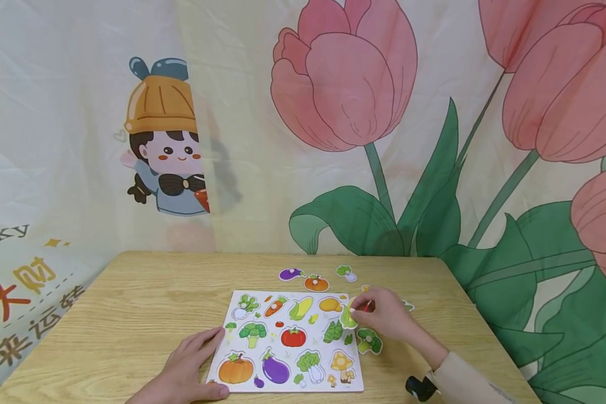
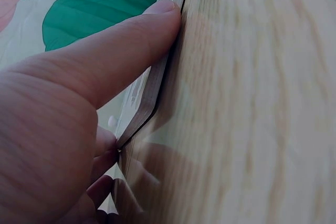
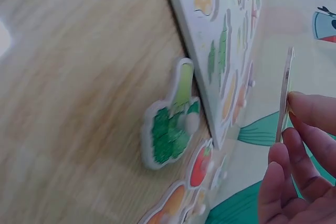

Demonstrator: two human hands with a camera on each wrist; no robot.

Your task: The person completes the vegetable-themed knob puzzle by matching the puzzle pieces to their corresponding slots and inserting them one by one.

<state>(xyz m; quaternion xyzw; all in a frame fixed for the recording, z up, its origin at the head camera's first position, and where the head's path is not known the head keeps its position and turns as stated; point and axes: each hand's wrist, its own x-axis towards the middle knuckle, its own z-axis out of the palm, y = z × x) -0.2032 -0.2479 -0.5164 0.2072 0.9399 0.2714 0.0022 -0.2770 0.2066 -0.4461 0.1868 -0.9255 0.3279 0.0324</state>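
Right grip [image 1: 384,314] pinches a flat yellow-green corn piece [image 1: 348,317]; spread left grip [image 1: 184,363] touches the white rectangular picture board [image 1: 291,356] at its right.

One of the hands [image 1: 385,315] partly hides the yellow-green piece [image 1: 348,318].

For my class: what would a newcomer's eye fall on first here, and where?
Probably the huge pink tulips on the cloth behind the table. Next comes the bright vegetable board on the table, with the left hand touching its left edge. By its right edge, the right hand pinches a puzzle piece.
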